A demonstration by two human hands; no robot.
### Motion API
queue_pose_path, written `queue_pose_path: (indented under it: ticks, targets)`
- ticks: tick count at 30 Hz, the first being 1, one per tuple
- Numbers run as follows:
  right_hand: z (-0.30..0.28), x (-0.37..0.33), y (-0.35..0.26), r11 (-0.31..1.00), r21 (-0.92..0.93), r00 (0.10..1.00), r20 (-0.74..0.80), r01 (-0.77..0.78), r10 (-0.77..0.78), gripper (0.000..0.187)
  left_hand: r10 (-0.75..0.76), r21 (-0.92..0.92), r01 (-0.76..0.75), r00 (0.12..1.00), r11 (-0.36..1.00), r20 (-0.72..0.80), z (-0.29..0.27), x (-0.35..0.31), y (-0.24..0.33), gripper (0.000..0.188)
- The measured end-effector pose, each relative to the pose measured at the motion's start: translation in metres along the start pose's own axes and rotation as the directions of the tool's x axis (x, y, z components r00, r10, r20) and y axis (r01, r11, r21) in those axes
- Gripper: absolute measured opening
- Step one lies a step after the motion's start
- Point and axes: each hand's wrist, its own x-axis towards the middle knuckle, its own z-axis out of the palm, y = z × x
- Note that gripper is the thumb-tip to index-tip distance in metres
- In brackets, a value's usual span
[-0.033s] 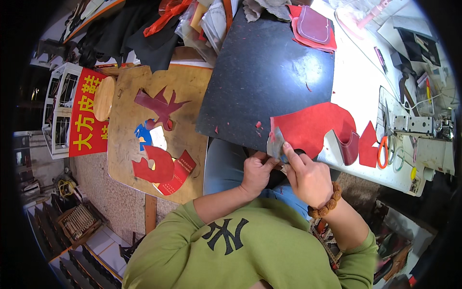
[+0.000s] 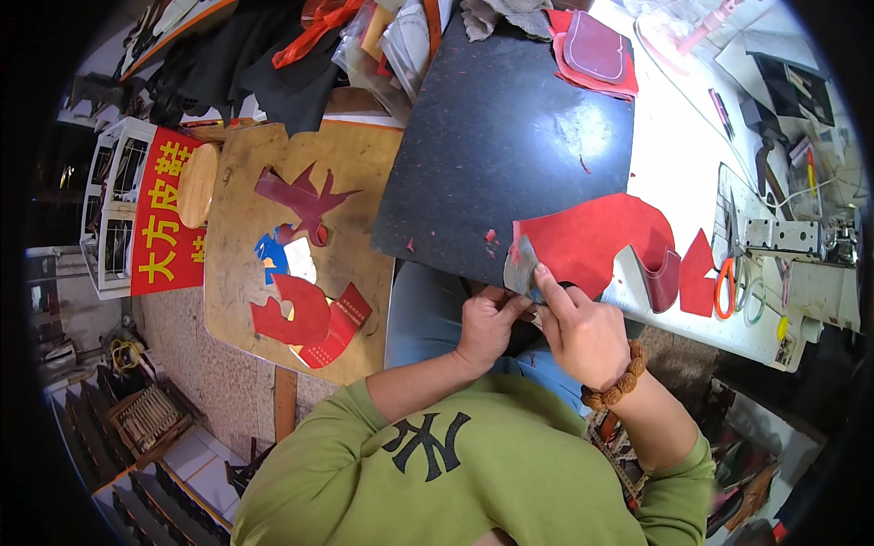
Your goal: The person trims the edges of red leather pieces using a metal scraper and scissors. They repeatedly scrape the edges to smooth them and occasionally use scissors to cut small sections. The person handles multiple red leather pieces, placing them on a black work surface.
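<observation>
A large curved piece of red leather (image 2: 596,232) lies over the front right corner of a black cutting board (image 2: 482,155). My right hand (image 2: 583,337), a beaded bracelet at its wrist, is closed on a wide flat grey knife blade (image 2: 521,264). Its index finger stretches along the blade, which rests at the leather's left edge. Close beside it, my left hand (image 2: 487,329) is pinched shut at the board's front edge. What lies between its thumb and fingers is hidden.
On the wooden table (image 2: 355,209) to the left lie maroon leather scraps (image 2: 305,202) and a red cutout (image 2: 296,309). Orange-handled scissors (image 2: 725,287) and a sewing machine (image 2: 810,282) stand at right. Stacked leather pieces (image 2: 596,50) sit at the board's far corner.
</observation>
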Motion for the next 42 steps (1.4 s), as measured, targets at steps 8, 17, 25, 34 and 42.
queue_pose_path:
  ticks: [8,17,25,34,42]
  targets:
    - [-0.007,0.04,-0.014,0.993,-0.107,0.999,-0.024,-0.043,0.041,0.048,0.0,0.145,-0.009,0.998,0.989,0.063,0.0,0.0,0.021,0.021]
    - [-0.077,0.05,0.05,0.962,-0.115,0.928,-0.312,-0.249,0.203,0.057,0.484,0.515,-0.709,0.706,0.482,0.518,0.016,-0.006,0.083,0.022]
    - [-0.056,-0.02,0.137,0.861,0.455,0.76,-0.469,-0.229,0.45,0.05,0.497,0.73,-0.664,0.585,-0.161,0.641,0.098,0.073,0.076,0.039]
    - [-0.028,-0.076,0.158,0.665,0.727,0.561,-0.482,-0.173,0.673,0.046,0.712,0.64,-0.713,0.605,0.286,0.356,0.06,0.063,0.152,0.036]
    - [-0.021,-0.064,0.149,0.657,0.728,0.511,-0.497,-0.194,0.701,0.046,0.813,0.526,-0.619,0.445,0.583,-0.377,-0.19,-0.017,0.224,0.027]
